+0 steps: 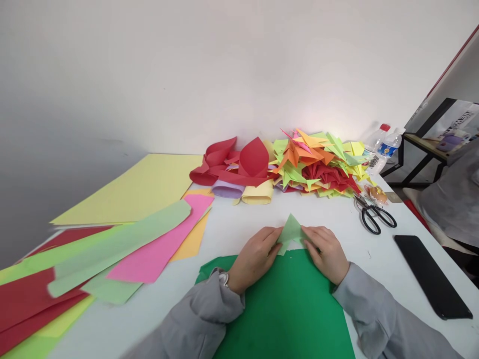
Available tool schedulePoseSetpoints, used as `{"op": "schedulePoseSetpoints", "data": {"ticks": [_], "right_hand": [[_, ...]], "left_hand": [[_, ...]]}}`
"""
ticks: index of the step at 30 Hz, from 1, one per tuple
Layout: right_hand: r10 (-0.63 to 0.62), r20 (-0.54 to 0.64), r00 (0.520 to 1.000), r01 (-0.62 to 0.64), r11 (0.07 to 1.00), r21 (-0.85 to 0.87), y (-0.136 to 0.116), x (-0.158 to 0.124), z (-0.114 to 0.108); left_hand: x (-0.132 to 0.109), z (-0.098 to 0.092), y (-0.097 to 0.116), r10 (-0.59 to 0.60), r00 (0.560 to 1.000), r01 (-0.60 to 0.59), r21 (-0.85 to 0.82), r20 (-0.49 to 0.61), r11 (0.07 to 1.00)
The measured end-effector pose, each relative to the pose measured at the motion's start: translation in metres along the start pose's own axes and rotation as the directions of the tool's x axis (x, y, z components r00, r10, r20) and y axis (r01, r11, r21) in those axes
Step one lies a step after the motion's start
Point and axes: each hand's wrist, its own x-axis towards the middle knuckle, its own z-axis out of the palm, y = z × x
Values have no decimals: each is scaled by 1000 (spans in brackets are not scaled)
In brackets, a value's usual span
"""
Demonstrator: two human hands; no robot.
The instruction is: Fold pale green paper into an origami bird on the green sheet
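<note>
A small piece of light green paper (291, 229), folded to a point at the top, stands between my two hands. My left hand (252, 259) pinches its left side between thumb and fingers. On the opposite side my right hand (326, 252) grips the right edge, fingers closed. Two short flaps of the paper hang toward its lower side. Beneath my hands and forearms lies a large dark green sheet (288, 309) on the white table (164, 319).
Loose coloured strips (160, 249) and a yellow sheet (138, 187) lie left. Red rolled paper (254, 159) and piled folded paper shapes (310, 159) stand at the back. Black-handled scissors (374, 214), a black phone (432, 276) and plastic bottles (387, 147) are right. A person sits at far right (452, 194).
</note>
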Motion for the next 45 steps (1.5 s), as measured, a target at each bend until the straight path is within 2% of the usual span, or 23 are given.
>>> {"op": "schedulePoseSetpoints", "data": {"ticks": [3, 7, 10, 14, 19, 24, 30, 34, 40, 45], "right_hand": [[-4, -15, 1000, 4, 1000, 9, -1, 1, -1], [-11, -20, 1000, 12, 999, 47, -3, 1, -2], [-27, 17, 999, 25, 998, 65, -3, 0, -2], [-38, 58, 998, 35, 998, 45, 0, -1, -1], [-30, 74, 997, 29, 999, 16, -2, 0, -1], [-25, 174, 984, 36, 997, -62, -9, 3, -4], [40, 377, 925, 48, 974, -221, -13, 0, -4], [68, 445, 893, 65, 958, -278, -18, -3, -4], [67, 392, 918, 63, 949, -310, -21, 0, -8], [53, 303, 951, 54, 941, -333, -17, 4, -11]], "left_hand": [[0, 1, -1, -13, 1000, 13, 7, -9, 1000], [0, 0, 0, -16, 996, 22, 59, -87, 998], [2, -2, 1, 60, 993, -47, 122, -100, 991], [3, -3, 5, 188, 982, -185, 176, -1, 967], [4, -8, 16, 122, 991, -132, 234, 56, 963], [2, -6, 18, 100, 985, -133, 245, 144, 960], [-2, 2, 13, 85, 977, -144, 308, 198, 940], [-6, 5, 13, 86, 965, -172, 348, 249, 922], [-7, 9, 14, 84, 969, -161, 338, 231, 927], [-4, 1, 11, 73, 986, -118, 321, 149, 940]]}}
